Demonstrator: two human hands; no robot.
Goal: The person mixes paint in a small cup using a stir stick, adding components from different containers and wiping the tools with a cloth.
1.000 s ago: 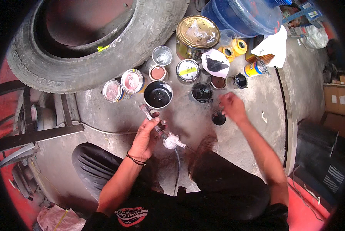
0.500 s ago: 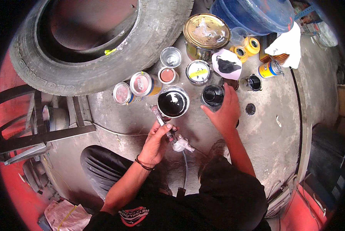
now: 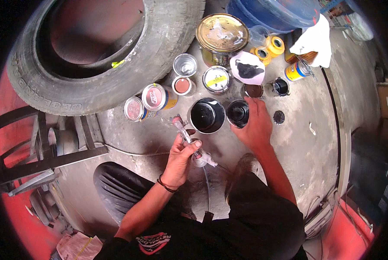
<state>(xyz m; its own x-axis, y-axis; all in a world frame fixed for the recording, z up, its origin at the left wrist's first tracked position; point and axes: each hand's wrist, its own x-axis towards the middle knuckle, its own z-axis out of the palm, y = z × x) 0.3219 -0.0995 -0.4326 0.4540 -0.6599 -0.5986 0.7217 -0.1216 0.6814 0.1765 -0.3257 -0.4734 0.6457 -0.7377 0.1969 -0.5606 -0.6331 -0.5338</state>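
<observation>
My left hand (image 3: 179, 158) is closed around a paint-smeared spray gun (image 3: 181, 130), with white wrapping near its lower end and a hose running down. My right hand (image 3: 256, 123) grips a dark cup (image 3: 237, 112) holding black liquid, close beside a metal pot (image 3: 207, 116) with black paint inside. Behind them stand a small can with red-brown paint (image 3: 181, 85), a lidded can (image 3: 215, 80), a pink-white cover with a black smear (image 3: 247, 67) and another black-filled cup (image 3: 281, 86).
A large tyre (image 3: 98, 93) lies at the upper left beside a metal frame (image 3: 51, 156). A gold-lidded tin (image 3: 221, 34), yellow containers (image 3: 275, 45) and a blue tub (image 3: 272, 13) stand at the back. Two paint cans (image 3: 154, 96) sit left of the pot.
My right hand has moved left onto the dark cup, which has shifted toward the pot. My left hand still holds the spray gun.
</observation>
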